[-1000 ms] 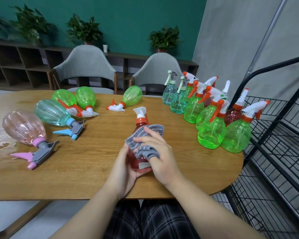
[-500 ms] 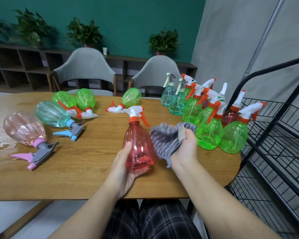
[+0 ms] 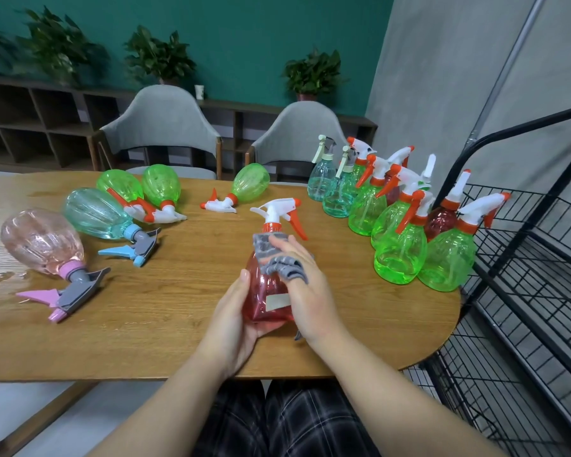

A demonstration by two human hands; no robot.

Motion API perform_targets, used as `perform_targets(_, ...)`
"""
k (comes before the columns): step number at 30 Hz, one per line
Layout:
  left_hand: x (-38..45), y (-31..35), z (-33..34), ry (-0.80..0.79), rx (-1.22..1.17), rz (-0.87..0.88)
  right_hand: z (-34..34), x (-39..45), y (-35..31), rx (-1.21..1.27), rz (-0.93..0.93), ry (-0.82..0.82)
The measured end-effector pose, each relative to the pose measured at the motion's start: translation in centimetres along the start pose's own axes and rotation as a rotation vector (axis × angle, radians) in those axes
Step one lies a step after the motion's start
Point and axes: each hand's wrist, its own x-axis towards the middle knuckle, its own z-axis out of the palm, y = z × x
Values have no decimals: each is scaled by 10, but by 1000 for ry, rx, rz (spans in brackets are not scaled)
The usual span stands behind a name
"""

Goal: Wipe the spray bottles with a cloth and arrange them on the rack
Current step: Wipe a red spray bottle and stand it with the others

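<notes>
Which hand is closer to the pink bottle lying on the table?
Left. The left hand grips the red bottle on the side facing the pink bottle; the right hand is on the far side.

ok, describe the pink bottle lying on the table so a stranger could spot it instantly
Start at the wooden table and go to its far left edge, by the wet patch. The pink bottle lies there on its side. It alone has a pink-and-grey trigger; its teal neighbour has a blue one.
</notes>
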Motion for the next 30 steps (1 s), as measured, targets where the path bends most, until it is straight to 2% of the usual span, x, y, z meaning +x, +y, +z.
perform_targets(6,-2,3,3,-26,-89,-26,-1,-13,13,-41,-197,-70)
perform_targets(12,2,0,-4,50,-108,-14,-1,-18,9,66,-237,-66)
perform_targets(14,4,-1,-4,62,-113,0,-5,-19,4,227,-135,-23)
perform_targets(15,4,-2,-4,62,-115,4,-8,-18,-2,387,-9,61)
perform_targets(17,2,-2,-4,43,-110,-2,-16,-6,-11,781,359,275)
perform_targets(19,0,-1,-4,14,-105,-4,-23,6,-10,1008,566,439)
perform_targets(21,-3,0,-1,-20,-97,0,-26,11,-12,976,595,449)
perform_targets(24,-4,1,0,-58,-71,10,-20,12,-14,777,493,308)
perform_targets(27,-4,1,2,-51,-57,46,-8,14,-20,503,365,111)
perform_targets(30,-2,1,1,-44,-51,74,4,11,-15,126,154,5)
